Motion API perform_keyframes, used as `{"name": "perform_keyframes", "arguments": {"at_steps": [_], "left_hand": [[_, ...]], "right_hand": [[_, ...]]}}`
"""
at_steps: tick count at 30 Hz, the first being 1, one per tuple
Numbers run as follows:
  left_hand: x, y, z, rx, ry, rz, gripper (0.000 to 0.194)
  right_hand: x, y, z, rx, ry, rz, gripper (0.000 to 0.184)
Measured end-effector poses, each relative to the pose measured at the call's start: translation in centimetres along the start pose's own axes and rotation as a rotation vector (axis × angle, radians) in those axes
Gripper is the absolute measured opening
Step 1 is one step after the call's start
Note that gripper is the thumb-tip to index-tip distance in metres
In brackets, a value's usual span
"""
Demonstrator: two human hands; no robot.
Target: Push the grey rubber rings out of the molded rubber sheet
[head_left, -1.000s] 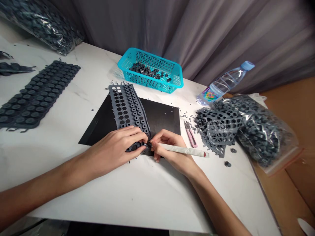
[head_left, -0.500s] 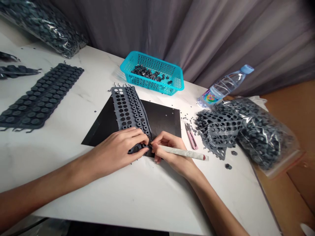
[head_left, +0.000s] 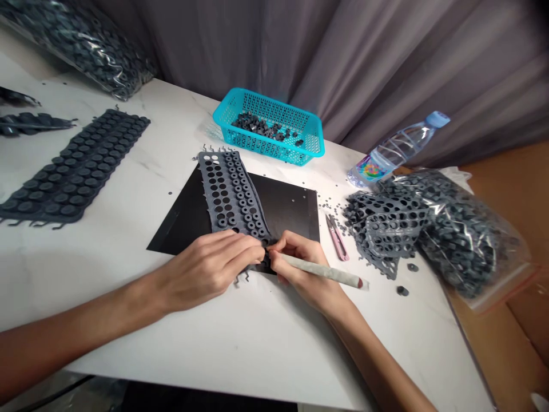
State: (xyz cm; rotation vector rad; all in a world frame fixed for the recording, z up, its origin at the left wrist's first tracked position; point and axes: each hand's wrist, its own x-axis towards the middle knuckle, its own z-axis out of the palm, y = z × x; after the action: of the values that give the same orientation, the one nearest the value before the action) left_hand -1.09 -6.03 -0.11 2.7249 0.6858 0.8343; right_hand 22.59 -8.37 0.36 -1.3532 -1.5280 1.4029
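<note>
A dark grey rubber sheet with rows of round holes and ring-shaped plugs lies over a black mat. My left hand is closed on the sheet's near end, its fingertips pinching the edge. Close against those fingertips, my right hand grips a pen-like stick wrapped in pale paper, with a red end pointing right. The stick's working tip is hidden between the hands at the sheet's edge.
Behind the mat stands a turquoise basket with small black pieces. To the right are pink thread snips, a water bottle, perforated sheets and a filled plastic bag. Another rubber sheet lies left.
My left fingers have closed in and rolled over the sheet's near end, so its hooked edge now shows below them. The whole view has shifted slightly.
</note>
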Motion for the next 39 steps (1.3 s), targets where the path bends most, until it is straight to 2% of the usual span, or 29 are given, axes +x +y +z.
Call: {"name": "perform_keyframes", "arguments": {"at_steps": [2, 4, 6, 9, 14, 17, 21, 26, 28, 32, 39], "left_hand": [[0.1, 0.1, -0.5, -0.166, 0.046, -0.116, 0.018], [0.6, -0.1, -1.0, -0.408, 0.054, -0.334, 0.011], [1.1, -0.6, -1.3, -0.647, 0.049, -0.532, 0.012], [1.6, -1.5, -1.4, -0.875, 0.043, -0.685, 0.018], [1.5, -1.9, -1.0, -1.011, -0.018, -0.731, 0.025], [1.3, -1.8, -1.0, -1.076, -0.045, -0.741, 0.029], [1.3, -1.7, -1.0, -1.228, -0.104, -0.831, 0.032], [1.5, -1.3, -1.2, -1.354, -0.139, -0.897, 0.031], [1.5, -1.2, -1.3, -1.396, -0.148, -0.893, 0.030], [1.6, -1.0, -1.5, -1.499, -0.139, -0.877, 0.028], [1.9, -0.7, -1.8, -1.599, -0.153, -0.898, 0.029]], "right_hand": [[-0.2, 0.2, 0.0, -0.022, 0.018, 0.001, 0.014], [-0.2, 0.3, 0.0, 0.006, 0.018, 0.016, 0.016], [-0.2, 0.3, -0.1, 0.097, 0.014, 0.031, 0.019], [0.0, 0.1, -0.3, 0.213, 0.061, 0.011, 0.026], [0.2, -0.2, -0.6, 0.088, 0.209, -0.100, 0.035], [0.0, -0.5, -1.1, -0.127, 0.360, -0.254, 0.038], [-0.3, -0.8, -2.1, -0.392, 0.529, -0.478, 0.045], [-0.4, -0.6, -2.4, -0.527, 0.617, -0.537, 0.051], [-0.3, -0.5, -2.4, -0.586, 0.586, -0.544, 0.049], [0.0, -0.2, -2.1, -0.647, 0.410, -0.550, 0.037], [0.0, 0.3, -1.7, -0.564, 0.115, -0.395, 0.014]]}}
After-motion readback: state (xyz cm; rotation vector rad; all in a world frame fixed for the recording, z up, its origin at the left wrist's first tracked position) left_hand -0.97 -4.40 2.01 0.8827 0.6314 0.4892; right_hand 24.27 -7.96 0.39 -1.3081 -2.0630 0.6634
